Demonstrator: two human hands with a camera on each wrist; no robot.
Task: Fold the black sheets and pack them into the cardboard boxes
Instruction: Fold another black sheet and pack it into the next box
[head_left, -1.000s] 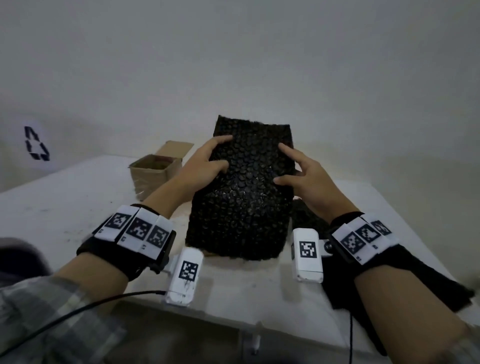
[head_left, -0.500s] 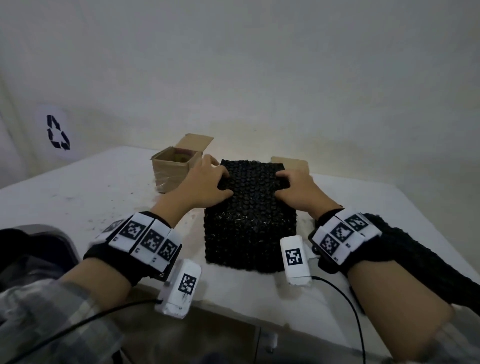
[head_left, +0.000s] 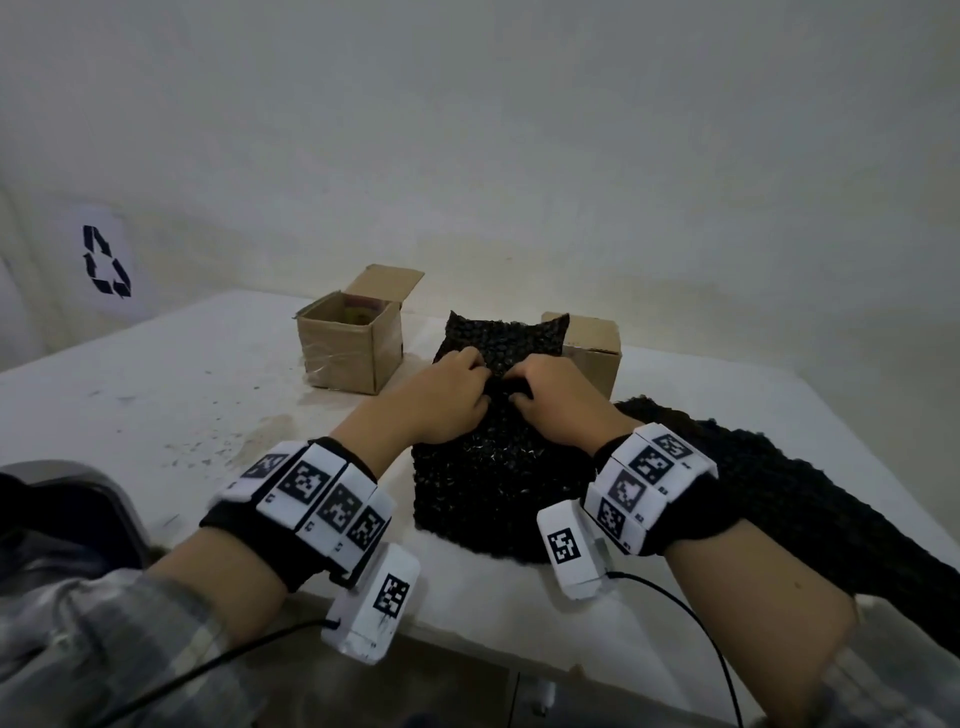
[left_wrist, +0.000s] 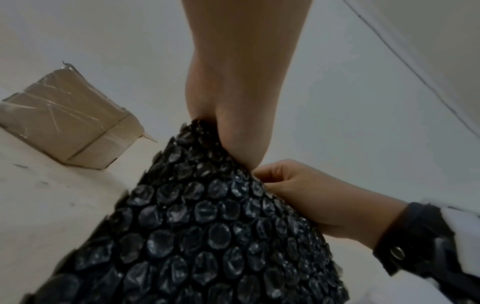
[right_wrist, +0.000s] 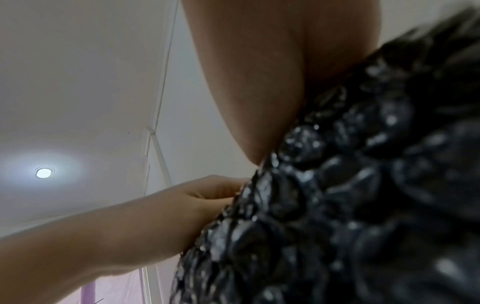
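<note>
A folded black bubble-wrap sheet (head_left: 493, 483) lies on the white table (head_left: 171, 405), its far edge standing up in two corners. My left hand (head_left: 460, 397) and right hand (head_left: 545, 397) sit side by side on its middle, fingers curled into the wrap and bunching it. In the left wrist view my right hand (left_wrist: 293, 191) pinches the sheet (left_wrist: 197, 236) next to my left hand (left_wrist: 233, 127). The right wrist view has the sheet (right_wrist: 350, 195) close up and blurred, with my left hand (right_wrist: 207, 197) gripping its edge. An open cardboard box (head_left: 348, 353) stands left of the sheet.
A second cardboard box (head_left: 597, 348) stands just behind the sheet on the right. More black sheets (head_left: 789, 499) are heaped along the table's right side. A grey chair back (head_left: 78, 499) is at the lower left. The wall runs behind the table.
The sheet, held up on edge a second ago, now lies low on the table. Both hands have slid from its sides to its middle, and their fingers have curled into it.
</note>
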